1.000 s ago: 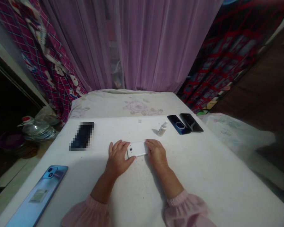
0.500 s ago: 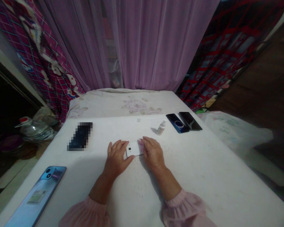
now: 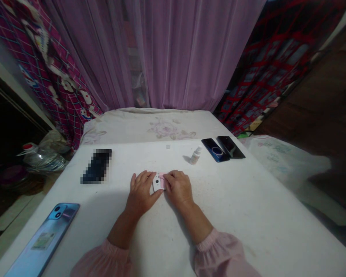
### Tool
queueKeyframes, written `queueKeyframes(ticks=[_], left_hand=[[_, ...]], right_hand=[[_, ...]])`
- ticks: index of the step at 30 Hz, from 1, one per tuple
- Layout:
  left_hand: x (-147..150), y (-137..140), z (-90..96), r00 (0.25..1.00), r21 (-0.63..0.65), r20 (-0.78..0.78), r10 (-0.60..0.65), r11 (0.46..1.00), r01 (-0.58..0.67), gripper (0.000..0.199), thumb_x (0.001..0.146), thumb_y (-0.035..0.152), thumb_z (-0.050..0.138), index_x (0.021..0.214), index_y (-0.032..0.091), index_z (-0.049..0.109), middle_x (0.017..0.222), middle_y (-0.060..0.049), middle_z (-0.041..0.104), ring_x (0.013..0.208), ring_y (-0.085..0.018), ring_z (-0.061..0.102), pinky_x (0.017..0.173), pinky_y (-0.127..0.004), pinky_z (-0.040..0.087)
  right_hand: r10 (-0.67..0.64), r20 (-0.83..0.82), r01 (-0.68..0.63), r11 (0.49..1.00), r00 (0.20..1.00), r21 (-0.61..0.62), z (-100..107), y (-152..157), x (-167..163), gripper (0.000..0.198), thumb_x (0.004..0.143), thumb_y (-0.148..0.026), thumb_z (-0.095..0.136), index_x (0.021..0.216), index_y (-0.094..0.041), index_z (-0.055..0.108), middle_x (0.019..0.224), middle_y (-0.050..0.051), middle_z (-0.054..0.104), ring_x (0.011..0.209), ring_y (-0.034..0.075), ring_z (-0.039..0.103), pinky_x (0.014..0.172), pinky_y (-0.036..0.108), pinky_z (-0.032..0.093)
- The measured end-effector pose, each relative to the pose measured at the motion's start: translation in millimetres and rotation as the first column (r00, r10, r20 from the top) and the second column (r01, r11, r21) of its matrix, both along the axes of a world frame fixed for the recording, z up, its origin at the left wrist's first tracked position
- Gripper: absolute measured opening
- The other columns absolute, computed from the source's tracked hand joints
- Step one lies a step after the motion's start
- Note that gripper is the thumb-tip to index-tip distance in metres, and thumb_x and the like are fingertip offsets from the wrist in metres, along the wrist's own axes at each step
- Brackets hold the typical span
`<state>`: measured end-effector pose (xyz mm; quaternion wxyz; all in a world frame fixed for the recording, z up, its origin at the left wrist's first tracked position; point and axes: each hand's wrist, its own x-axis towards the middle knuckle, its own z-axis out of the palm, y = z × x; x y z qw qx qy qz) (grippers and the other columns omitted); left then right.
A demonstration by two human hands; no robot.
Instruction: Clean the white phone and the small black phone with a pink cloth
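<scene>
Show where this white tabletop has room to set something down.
Free: between the light-blue phone and left hand; right of the right hand, nearer than the two dark phones. Crowded: around the white phone, and by the bottle, close to those phones.

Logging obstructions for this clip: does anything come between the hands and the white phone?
Yes: a pink piece of unclear material lies between the right hand and the white phone. Nothing visible comes between the left hand and the phone.
</scene>
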<state>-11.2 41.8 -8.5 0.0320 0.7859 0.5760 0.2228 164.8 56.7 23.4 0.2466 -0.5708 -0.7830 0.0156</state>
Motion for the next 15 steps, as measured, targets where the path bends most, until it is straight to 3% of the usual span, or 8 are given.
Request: queueKeyframes(ticks=[4,10,15], left_hand=[[0,0,0.3,1.000,-0.012,-0.002,-0.001,1.000,0.001,0.056,0.085,0.039,0.062,0.137,0.024,0.051,0.133,-0.012,0.060,0.131,-0.034,0.048,0.114,-0.060,0.022],[-1,0,0.0,1.000,-0.002,0.000,-0.005,1.000,0.005,0.056,0.086,0.042,0.061,0.137,0.023,0.051,0.132,-0.012,0.060,0.130,-0.035,0.049,0.114,-0.061,0.023],[0,-1,1.2,1.000,-0.011,0.000,-0.007,1.000,0.007,0.056,0.086,0.043,0.060,0.137,0.022,0.050,0.132,-0.013,0.060,0.131,-0.034,0.048,0.114,-0.061,0.022]], right_hand=[[0.025,-0.007,-0.026,1.000,1.000,-0.008,-2,0,-2,0.017,0.086,-0.021,0.064,0.097,-0.027,0.075,0.091,0.004,0.067,0.085,0.020,0.055,0.071,0.032,0.034],[-0.138,-0.033,0.139,0.990,0.990,0.026,-7,9,22,0.017,0.088,-0.021,0.062,0.097,-0.025,0.075,0.091,0.005,0.067,0.084,0.020,0.054,0.070,0.032,0.030],[-0.139,-0.018,0.140,0.989,0.990,0.040,-5,7,18,0.017,0.089,-0.022,0.061,0.097,-0.024,0.075,0.092,0.006,0.067,0.084,0.020,0.053,0.070,0.032,0.030]])
